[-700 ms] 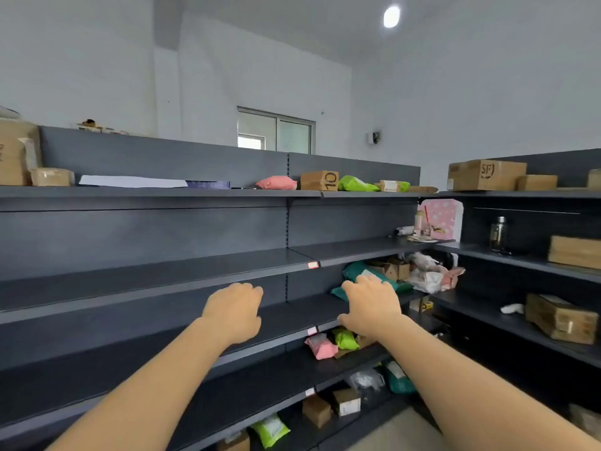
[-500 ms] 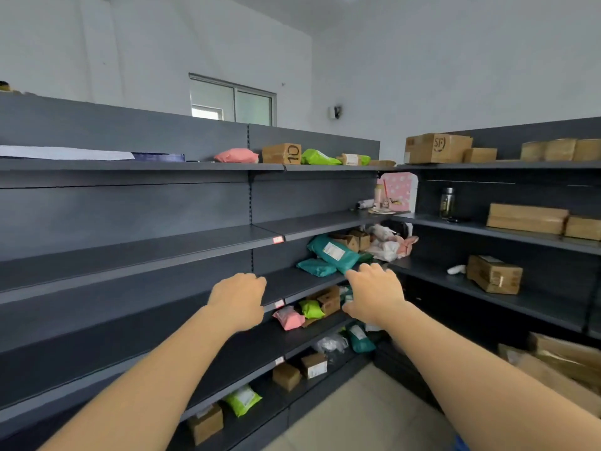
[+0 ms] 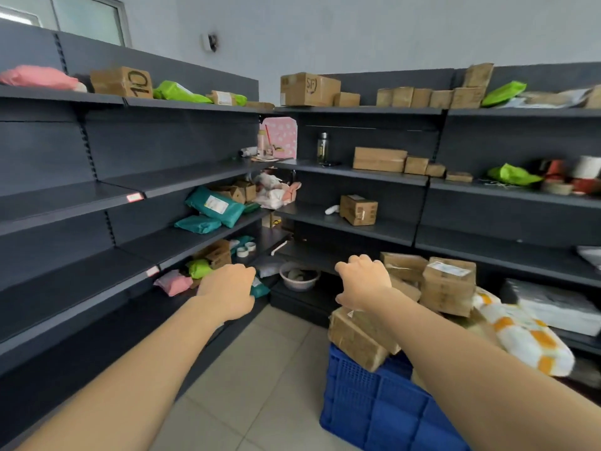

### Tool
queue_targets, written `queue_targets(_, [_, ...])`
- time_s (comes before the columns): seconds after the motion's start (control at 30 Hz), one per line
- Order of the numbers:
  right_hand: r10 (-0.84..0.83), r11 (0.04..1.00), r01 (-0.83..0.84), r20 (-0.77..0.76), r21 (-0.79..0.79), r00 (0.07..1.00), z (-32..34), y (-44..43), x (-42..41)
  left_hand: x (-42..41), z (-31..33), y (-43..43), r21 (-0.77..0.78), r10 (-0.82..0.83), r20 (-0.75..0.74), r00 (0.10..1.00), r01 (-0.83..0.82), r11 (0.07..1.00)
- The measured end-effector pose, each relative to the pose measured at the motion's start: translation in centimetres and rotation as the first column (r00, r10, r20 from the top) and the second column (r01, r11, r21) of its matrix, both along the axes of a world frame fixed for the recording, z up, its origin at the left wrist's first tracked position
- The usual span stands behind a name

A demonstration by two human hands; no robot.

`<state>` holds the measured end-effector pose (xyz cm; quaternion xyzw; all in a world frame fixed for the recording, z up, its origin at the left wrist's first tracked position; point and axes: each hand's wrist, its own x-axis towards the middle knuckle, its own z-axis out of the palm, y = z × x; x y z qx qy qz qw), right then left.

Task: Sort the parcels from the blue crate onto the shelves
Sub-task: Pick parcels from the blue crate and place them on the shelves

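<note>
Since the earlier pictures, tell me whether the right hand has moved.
Yes. The right hand was in front of the teal parcel; now it hangs right of and below it, over the boxes piled in the blue crate.

A pale wall (image 3: 357, 27) rises at the back, with a window (image 3: 87, 17) at its upper left and a small dark device (image 3: 210, 42) fixed near the corner. In that corner a pink dotted bag (image 3: 281, 135) stands upright, and a clear bottle (image 3: 322, 147) stands apart to its right. Lower down, two rolls of tape (image 3: 246, 249) lie side by side, touching. A grey basin (image 3: 299, 277) sits below and to their right. The floor (image 3: 260, 385) is laid with light tiles.
</note>
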<state>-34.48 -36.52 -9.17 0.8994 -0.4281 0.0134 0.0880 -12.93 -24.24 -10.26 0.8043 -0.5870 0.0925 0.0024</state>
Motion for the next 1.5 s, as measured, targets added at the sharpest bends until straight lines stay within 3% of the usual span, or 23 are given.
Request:
queue_targets(0.43, [-0.243, 0.966, 0.248, -0.063, 0.075, 0.968, -5.8, -14.0, -14.5, -13.5, -6.6, -18.5, 0.067, -0.153, -0.154, 0.976, 0.164, 0.984])
queue_targets(1.03, [-0.550, 0.806, 0.549, -0.063, 0.219, 0.833, -12.5, -37.1, -25.7, -24.5, -11.5, -47.8, 0.073, -0.396, -0.327, 0.858, 0.441, 0.895])
queue_targets(1.33, [-0.627, 0.735, 0.549, 0.091, 0.397, 0.774, -16.4, -47.5, -29.0, -28.3, -16.9, -59.0, 0.172, -0.222, -0.587, 0.778, 0.388, 0.906])
queue_targets(1.5, [-0.548, 0.797, 0.449, 0.170, 0.404, 0.819, -18.0, -54.6, -30.2, -30.1, -19.5, -63.3, 0.262, 0.000, -0.686, 0.727, 0.248, 0.933])
